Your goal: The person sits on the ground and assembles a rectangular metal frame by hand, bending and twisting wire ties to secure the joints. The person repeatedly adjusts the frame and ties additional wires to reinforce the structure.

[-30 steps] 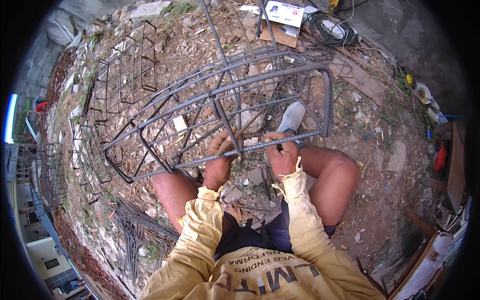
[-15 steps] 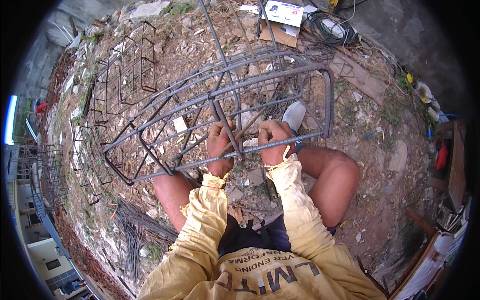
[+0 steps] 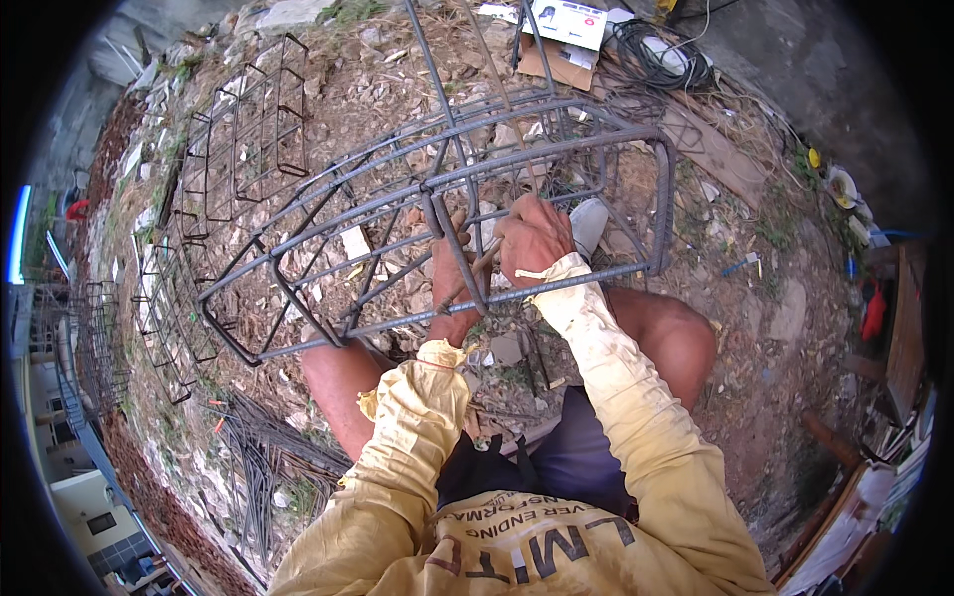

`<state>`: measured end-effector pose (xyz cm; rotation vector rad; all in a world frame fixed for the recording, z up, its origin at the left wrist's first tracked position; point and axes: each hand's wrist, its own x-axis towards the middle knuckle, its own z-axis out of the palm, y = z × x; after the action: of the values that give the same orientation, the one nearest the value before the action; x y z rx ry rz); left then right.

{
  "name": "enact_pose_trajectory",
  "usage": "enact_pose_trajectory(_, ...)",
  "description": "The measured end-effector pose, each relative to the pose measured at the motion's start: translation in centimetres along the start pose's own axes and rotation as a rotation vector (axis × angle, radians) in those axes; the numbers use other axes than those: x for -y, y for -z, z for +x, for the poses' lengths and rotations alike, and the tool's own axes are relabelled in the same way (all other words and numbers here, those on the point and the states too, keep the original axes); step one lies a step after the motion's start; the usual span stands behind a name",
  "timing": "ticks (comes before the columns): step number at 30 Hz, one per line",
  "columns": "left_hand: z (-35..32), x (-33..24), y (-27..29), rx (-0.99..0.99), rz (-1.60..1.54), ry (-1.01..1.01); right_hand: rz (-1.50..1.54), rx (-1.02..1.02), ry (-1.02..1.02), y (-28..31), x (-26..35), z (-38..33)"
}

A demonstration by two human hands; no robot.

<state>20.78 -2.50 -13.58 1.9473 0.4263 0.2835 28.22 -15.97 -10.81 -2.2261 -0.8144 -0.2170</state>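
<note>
A rebar cage (image 3: 606,275) of long bars and square stirrups lies tilted across my knees on rubble ground. My left hand (image 3: 449,266) reaches in from below and is closed around an upright stirrup bar (image 3: 459,248) in the middle of the cage. My right hand (image 3: 534,236) is just to the right of it, fisted on a short tool with a wooden handle (image 3: 484,263) that points down-left toward the same stirrup. Both arms are in yellow sleeves. The tool's tip is hidden behind the bars.
Other finished rebar cages (image 3: 248,129) lie at the left and far left. A bundle of loose bars (image 3: 260,452) sits beside my left leg. A cardboard box (image 3: 561,25) and a cable coil (image 3: 664,58) are at the top. My shoe (image 3: 588,221) is under the cage.
Both hands have moved up from the near long bar to the upright stirrup. The right hand has swung left, closer to the left hand.
</note>
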Motion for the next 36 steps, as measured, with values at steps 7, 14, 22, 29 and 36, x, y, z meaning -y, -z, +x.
enact_pose_trajectory(7,-2.3,1.4,-0.1,-0.011,0.063,-0.333,0.252,0.1,0.163,-1.4,-2.0,-0.4)
enact_pose_trajectory(14,-4.1,2.0,0.4,0.084,-0.333,0.14,0.38,-0.078,-0.492,1.1,0.2,-4.1)
enact_pose_trajectory(22,-6.1,0.1,-0.3,0.112,-0.301,0.252,0.837,-0.052,-0.598,0.1,0.5,-4.2)
enact_pose_trajectory(29,-4.0,0.6,0.0,0.175,-0.187,0.248,0.925,-0.105,-0.677,0.7,1.1,-4.2)
enact_pose_trajectory(36,-2.4,1.8,-0.3,0.208,-0.235,0.155,1.104,-0.158,-0.658,1.2,2.2,-3.9)
